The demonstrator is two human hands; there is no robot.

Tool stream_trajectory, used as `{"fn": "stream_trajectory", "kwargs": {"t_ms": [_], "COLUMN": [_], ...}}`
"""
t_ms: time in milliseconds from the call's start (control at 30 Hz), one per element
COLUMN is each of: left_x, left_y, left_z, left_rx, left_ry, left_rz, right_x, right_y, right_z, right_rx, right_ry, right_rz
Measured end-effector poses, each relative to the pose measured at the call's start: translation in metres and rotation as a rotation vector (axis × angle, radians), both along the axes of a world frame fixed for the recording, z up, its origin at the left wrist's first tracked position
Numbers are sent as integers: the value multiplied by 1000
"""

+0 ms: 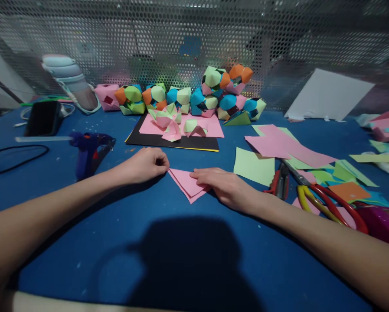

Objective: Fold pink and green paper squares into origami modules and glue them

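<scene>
Pink paper (187, 182) is lying folded on the blue table (83, 242), between two hands.
The left hand (144, 165) is pinching its left corner; the right hand (228, 186) is laying extended fingers over its right side, any thumb grip not showing. A crease is seemingly being set, calling for steady alignment and even pressure. Beyond, small folded shapes (165, 117) are sitting on a pink sheet (215, 128).

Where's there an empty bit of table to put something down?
The biggest bare patch of table lies between the left arm and right arm, nearer you than the pink paper. A smaller one lies between the glue gun and left arm. It's crowded on the right, with scissors and scraps, and behind, with paper balls.
</scene>
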State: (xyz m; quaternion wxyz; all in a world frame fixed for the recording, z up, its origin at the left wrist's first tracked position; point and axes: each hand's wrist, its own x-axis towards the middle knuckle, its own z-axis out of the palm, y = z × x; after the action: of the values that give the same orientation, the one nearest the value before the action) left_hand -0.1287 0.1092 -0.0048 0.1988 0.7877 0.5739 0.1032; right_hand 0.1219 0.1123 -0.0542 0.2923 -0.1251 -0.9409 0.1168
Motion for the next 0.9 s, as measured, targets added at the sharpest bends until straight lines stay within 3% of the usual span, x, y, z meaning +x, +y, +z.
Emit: {"fn": "stream_trajectory", "kwargs": {"t_ms": [900], "left_x": [-5], "left_y": [4], "left_z": [-1], "left_rx": [-70], "left_ry": [-45], "left_rz": [1], "right_x": [1], "right_y": [1], "right_z": [4], "right_rx": [73], "right_ry": [-43], "right_rz": [66]}}
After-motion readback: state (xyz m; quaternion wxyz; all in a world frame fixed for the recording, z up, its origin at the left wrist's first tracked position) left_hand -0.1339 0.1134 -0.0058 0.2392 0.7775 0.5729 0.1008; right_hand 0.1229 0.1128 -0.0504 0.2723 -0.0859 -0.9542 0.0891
